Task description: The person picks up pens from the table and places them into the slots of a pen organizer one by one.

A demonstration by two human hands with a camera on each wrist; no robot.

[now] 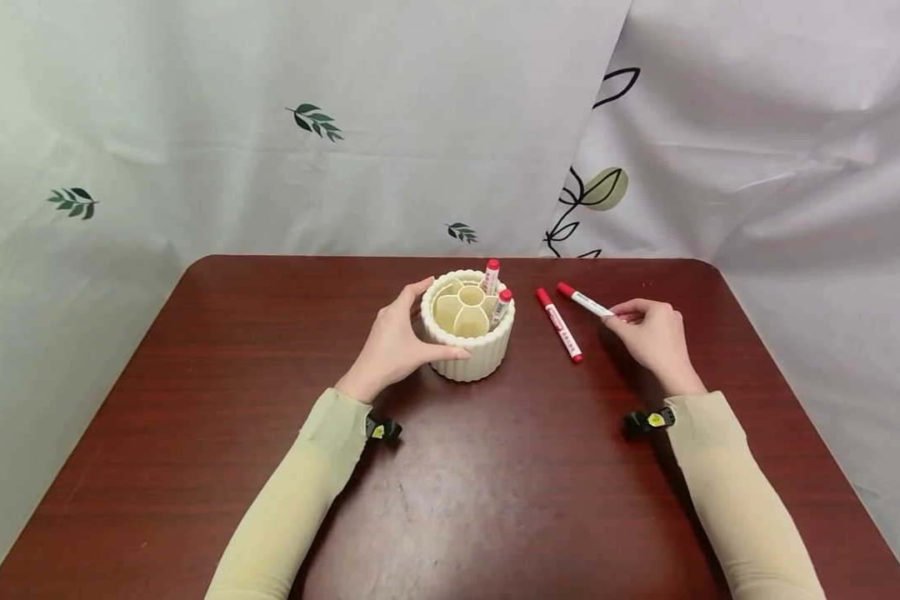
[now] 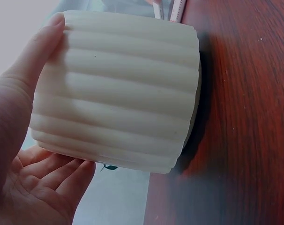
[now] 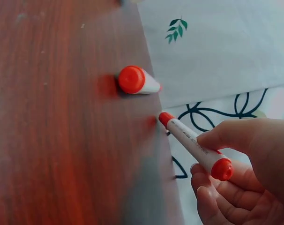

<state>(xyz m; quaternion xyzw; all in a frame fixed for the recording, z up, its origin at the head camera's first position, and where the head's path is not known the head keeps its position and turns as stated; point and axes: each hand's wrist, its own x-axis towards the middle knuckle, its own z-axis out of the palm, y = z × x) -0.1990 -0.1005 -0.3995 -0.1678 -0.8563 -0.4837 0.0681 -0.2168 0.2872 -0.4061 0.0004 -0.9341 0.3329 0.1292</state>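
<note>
A cream ribbed pen holder (image 1: pixel 465 360) stands on the table, divided inside into rounded compartments. Two red-capped markers, a rear one (image 1: pixel 491 275) and a front one (image 1: pixel 501 308), stand in its right side. My left hand (image 1: pixel 397 342) grips the holder from the left, thumb across the front and fingers behind; the left wrist view shows its ribbed wall (image 2: pixel 118 89) close up. My right hand (image 1: pixel 654 337) pinches a white marker with red ends (image 3: pixel 193 144) between thumb and fingers. Left of that hand, another red-and-white marker (image 1: pixel 560 327) lies on the table.
The dark reddish wooden table (image 1: pixel 465 500) reaches back to a pale curtain (image 1: pixel 420 125) with leaf prints. Black wrist bands sit on the left sleeve (image 1: pixel 322 450) and the right sleeve (image 1: pixel 727 467).
</note>
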